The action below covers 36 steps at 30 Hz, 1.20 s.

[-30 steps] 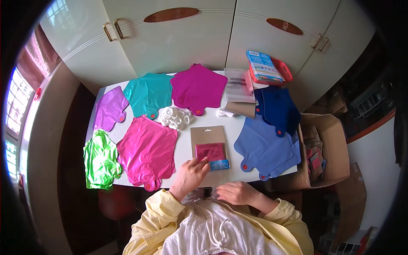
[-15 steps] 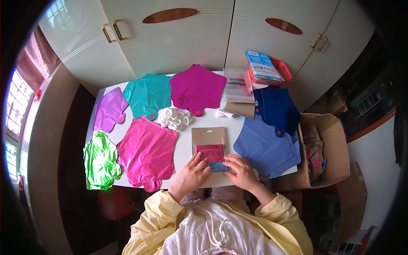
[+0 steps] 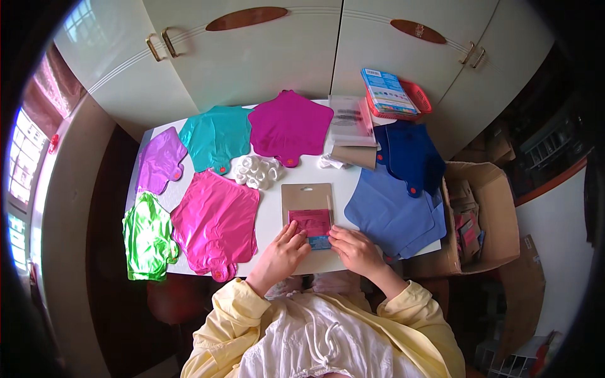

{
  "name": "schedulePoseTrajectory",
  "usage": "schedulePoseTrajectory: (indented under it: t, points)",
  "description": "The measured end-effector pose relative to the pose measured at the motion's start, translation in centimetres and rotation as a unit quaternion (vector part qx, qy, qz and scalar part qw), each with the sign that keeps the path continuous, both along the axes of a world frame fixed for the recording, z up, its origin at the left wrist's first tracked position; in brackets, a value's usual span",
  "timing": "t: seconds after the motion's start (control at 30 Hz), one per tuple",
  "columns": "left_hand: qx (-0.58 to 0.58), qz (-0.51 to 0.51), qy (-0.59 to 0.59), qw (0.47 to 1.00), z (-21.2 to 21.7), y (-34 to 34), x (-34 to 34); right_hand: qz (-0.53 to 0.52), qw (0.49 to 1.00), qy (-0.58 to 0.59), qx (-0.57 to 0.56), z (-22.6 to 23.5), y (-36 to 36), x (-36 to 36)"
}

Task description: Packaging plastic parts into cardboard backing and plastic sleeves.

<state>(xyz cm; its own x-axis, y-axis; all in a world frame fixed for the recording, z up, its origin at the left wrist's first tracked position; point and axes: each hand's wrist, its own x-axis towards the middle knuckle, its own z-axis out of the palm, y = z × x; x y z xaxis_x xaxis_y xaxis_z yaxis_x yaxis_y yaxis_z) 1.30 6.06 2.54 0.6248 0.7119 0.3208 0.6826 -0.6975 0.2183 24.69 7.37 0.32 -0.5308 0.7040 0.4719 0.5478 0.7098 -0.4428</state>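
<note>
A flat package (image 3: 307, 196) with a brown card back and hang hole lies on the table in front of me. A folded pink packet (image 3: 312, 220) covers its lower half, above a blue printed strip. My left hand (image 3: 285, 252) has its fingers together on the package's lower left part, pressing on the pink packet. At the lower right edge, the fingers of my right hand (image 3: 356, 249) are bunched and pinch the package. Left of the package is a flat pink foil balloon (image 3: 217, 217); to its right lie light blue balloons (image 3: 391, 211).
Further flat balloons are purple (image 3: 161, 160), green (image 3: 146, 236), teal (image 3: 217, 135), magenta (image 3: 291, 126) and dark blue (image 3: 413, 157). White ribbon rolls (image 3: 257, 171), clear bags (image 3: 350, 123) and a red basket (image 3: 416, 97) with blue cards stand behind. An open carton (image 3: 498, 214) stands at right.
My right hand's fingers have closed in on the package's lower right edge. The left hand stays on the package. The whole view has shifted slightly.
</note>
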Motion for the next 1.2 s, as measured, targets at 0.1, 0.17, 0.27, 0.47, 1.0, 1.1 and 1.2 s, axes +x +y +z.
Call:
schedulePoseTrajectory:
  t: [0.1, 0.17, 0.27, 0.47, 1.0, 1.1, 1.2]
  points:
    - [-0.004, 0.001, 0.020, 1.000, -0.2, -0.1, -0.1, 0.001, 1.000, -0.011, 0.018, 0.1, 0.0, -0.1]
    - [0.025, 0.016, 0.007, 1.000, 0.0, -0.2, 0.1, 0.005, 1.000, -0.009, 0.018, 0.1, 0.1, 0.0]
    - [0.014, 0.030, 0.010, 0.999, 1.3, -1.2, 0.8, 0.005, 1.000, -0.008, 0.000, 0.7, 0.0, 0.0]
    - [-0.009, 0.055, -0.031, 0.998, -1.5, -3.5, 4.2, 0.018, 1.000, -0.023, -0.010, 0.7, -0.1, 0.4]
    - [-0.082, 0.139, -0.077, 0.984, -1.9, -2.8, 7.6, 0.033, 0.998, -0.036, -0.027, 1.1, 0.0, 0.9]
    - [-0.038, 0.129, -0.045, 0.990, -1.9, -2.7, 7.7, 0.031, 0.999, -0.035, -0.027, 1.2, -0.1, 0.9]
    - [-0.005, 0.119, -0.028, 0.993, -1.9, -2.8, 7.7, 0.033, 0.999, -0.031, -0.028, 1.1, -0.1, 1.0]
